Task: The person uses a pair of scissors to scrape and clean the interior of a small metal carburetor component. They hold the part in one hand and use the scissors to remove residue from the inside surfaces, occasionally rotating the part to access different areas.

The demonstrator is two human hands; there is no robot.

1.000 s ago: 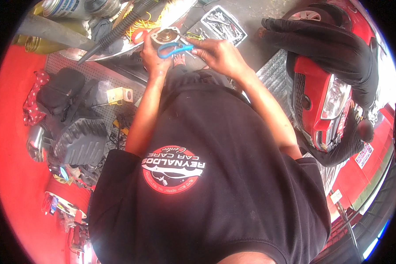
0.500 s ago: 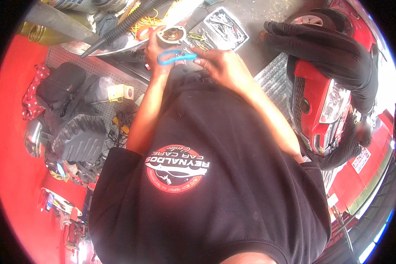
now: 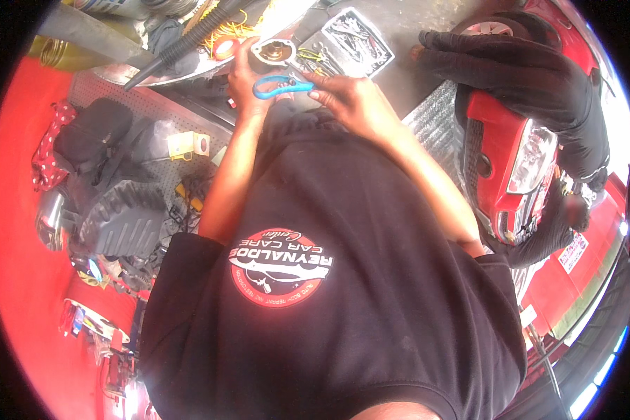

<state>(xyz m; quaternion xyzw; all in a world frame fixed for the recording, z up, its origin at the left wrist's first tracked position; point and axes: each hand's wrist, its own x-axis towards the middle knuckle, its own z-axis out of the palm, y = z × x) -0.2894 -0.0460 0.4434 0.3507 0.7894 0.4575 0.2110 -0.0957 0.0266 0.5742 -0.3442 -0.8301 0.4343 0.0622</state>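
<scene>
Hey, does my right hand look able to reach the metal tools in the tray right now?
Probably, though depth is hard to judge: the metal tools lie just beyond your right hand with nothing visible between, but it's holding the blue tool.

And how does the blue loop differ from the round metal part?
Colour: the blue loop is bright blue; the metal part is silvery outside, brownish-gold inside. Shape: the blue loop is a slim, open outline; the metal part is hollow, with a flanged rim. Holder: the right hand pinches the blue loop; the left hand holds the metal part. Both are hand-held.
</scene>
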